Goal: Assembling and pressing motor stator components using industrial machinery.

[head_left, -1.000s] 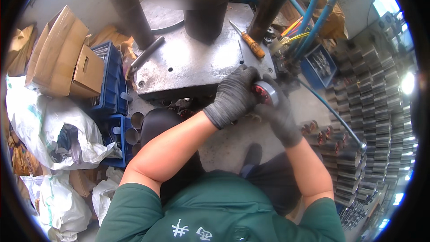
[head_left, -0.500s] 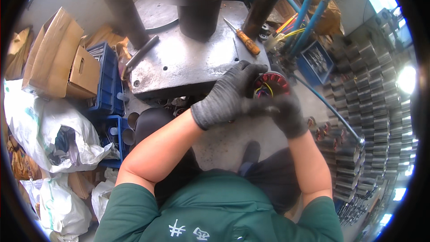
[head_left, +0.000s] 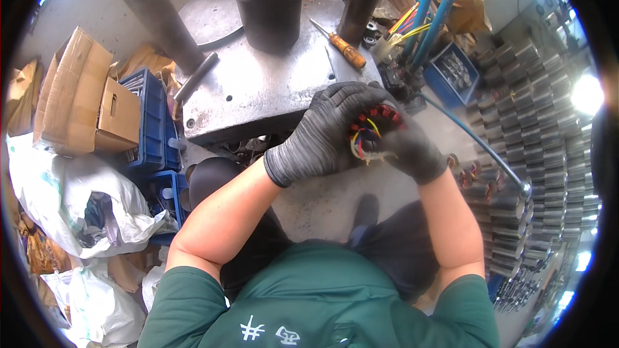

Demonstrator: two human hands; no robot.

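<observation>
Two gloved hands meet in front of me over a small motor stator (head_left: 373,130), its red-brown copper windings and yellow, white and red leads showing between my fingers. My left hand (head_left: 325,132) wraps over the stator from the left, fingers curled closed across its top, and my right hand (head_left: 412,148) cups it from the right and beneath, closed around it as well, so the part sits held between both, just off the near right corner of the press surface (head_left: 258,93). That grey steel plate lies beyond my hands, with a dark ram (head_left: 271,19) standing on its far side and an orange-handled screwdriver (head_left: 342,46) lying near its far right edge. Blue hoses (head_left: 429,9) run down on the far right, next to a small blue bin (head_left: 458,74). Rows of stacked steel laminations (head_left: 548,148) fill the right. On the left sit blue crates (head_left: 151,129), an open cardboard box (head_left: 87,100) and white sacks (head_left: 71,200).
</observation>
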